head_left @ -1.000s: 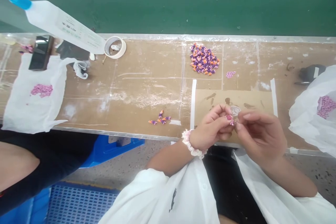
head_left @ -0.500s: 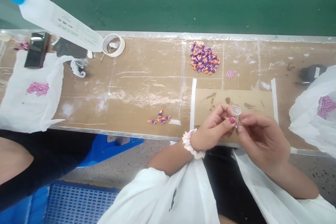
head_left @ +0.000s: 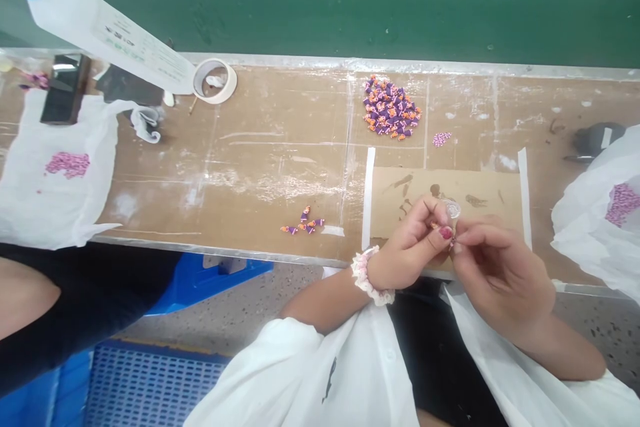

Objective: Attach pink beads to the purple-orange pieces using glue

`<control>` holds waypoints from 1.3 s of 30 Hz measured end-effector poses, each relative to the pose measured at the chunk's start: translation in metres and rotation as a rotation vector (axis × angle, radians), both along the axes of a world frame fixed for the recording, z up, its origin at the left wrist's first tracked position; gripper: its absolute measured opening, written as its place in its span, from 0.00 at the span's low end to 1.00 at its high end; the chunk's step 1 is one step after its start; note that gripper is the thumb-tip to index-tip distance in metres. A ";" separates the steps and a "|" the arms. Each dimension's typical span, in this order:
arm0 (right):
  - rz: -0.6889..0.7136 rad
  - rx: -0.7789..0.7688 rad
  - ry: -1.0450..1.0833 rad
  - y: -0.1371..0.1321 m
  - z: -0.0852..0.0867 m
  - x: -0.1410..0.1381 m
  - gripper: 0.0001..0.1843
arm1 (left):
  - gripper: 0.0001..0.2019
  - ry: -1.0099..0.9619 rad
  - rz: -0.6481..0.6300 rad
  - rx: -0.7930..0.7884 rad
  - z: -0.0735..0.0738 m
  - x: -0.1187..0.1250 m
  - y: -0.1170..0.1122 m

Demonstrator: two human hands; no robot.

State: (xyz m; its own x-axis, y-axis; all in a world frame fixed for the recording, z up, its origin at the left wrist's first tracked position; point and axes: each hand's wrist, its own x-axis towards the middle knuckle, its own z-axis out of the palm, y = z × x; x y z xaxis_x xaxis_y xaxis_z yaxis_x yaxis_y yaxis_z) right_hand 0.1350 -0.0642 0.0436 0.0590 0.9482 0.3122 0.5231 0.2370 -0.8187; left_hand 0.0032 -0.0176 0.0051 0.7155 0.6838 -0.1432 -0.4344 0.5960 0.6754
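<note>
My left hand, with a ruffled band at the wrist, is closed in a pinch. Between its thumb and fingers is a small figurine, mostly hidden; a bit of orange shows. The fingers of my right hand are pinched together at the figurine's near end, where a tiny pinkish bit shows; what they grip is too small to tell. Just beyond the left fingertips is a clear round disc. Both hands are above a taped-down cardboard sheet. Farther back lie a pile of purple-and-orange figurines and tiny pink pieces.
Several figurines lie left of the sheet. A white bottle, a tape roll and a phone are at the left. Pink pieces rest on a white cloth. A white bag is at right. Another person's leg shows.
My hands stay together at nearly the same place, with the fingers shifting only slightly. The whole view has moved a little.
</note>
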 end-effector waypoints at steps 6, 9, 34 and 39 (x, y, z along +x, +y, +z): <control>-0.013 -0.015 -0.047 0.001 -0.004 0.001 0.15 | 0.19 0.111 -0.032 0.068 0.000 0.001 0.007; -0.015 -0.047 -0.022 -0.001 -0.005 0.003 0.14 | 0.19 0.119 -0.051 0.110 0.000 -0.001 0.010; -0.029 -0.201 -0.514 0.131 -0.090 0.077 0.10 | 0.10 0.511 0.130 0.216 -0.007 -0.023 0.068; -0.056 -0.252 -0.564 0.135 -0.090 0.071 0.10 | 0.11 0.523 0.104 0.205 -0.009 -0.025 0.054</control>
